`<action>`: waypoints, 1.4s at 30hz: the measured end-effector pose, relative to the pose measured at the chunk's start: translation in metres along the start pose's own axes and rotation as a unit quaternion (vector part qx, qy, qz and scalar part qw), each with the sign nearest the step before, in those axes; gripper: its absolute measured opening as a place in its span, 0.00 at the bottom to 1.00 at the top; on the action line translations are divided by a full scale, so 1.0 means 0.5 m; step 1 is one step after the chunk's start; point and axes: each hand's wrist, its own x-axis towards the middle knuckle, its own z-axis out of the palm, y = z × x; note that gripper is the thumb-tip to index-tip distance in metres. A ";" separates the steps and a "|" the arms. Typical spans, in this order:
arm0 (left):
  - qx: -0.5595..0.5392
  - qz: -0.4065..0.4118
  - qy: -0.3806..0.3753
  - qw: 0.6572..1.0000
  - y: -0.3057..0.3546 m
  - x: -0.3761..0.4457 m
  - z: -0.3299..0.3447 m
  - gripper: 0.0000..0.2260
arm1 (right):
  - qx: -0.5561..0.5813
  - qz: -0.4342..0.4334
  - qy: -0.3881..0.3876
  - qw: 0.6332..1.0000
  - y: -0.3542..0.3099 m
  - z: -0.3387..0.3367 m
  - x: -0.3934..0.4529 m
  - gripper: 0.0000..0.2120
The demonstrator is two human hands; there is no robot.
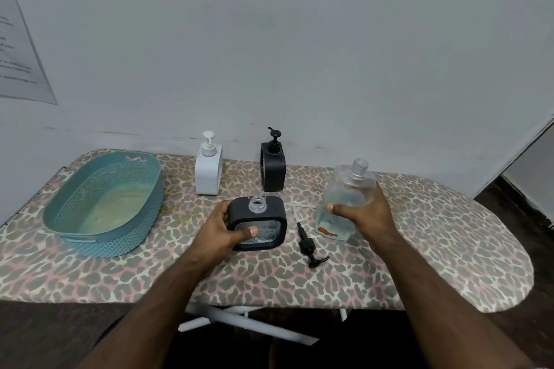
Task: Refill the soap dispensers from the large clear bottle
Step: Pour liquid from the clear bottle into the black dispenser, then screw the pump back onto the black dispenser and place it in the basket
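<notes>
Fingers of the left hand (223, 226) wrap the open black dispenser (257, 223); right hand (364, 213) fingers hold the big clear bottle (347, 201) upright, both arms stretched forward.

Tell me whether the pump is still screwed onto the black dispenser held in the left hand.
No: the black dispenser gripped by the left hand shows a bare open neck, and a black pump lies on the board beside it.

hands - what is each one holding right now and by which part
The left hand grips the open black dispenser by its left side, thumb on the front. The right hand holds the large clear bottle around its middle.
</notes>
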 end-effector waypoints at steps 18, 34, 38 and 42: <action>0.025 0.002 -0.005 1.000 -0.010 -0.002 0.003 0.27 | 0.016 -0.002 -0.024 1.000 -0.019 -0.032 -0.027 0.45; 0.045 0.006 -0.026 0.999 -0.019 -0.005 -0.003 0.28 | -0.382 0.047 -0.068 0.920 0.011 0.139 -0.139 0.19; 0.052 0.014 -0.019 0.998 -0.011 -0.012 -0.003 0.28 | -0.335 0.052 -0.025 0.941 -0.010 0.144 -0.156 0.13; 0.066 0.025 -0.016 0.997 -0.013 -0.010 -0.018 0.29 | -0.255 0.013 -0.002 0.967 -0.055 0.126 -0.176 0.11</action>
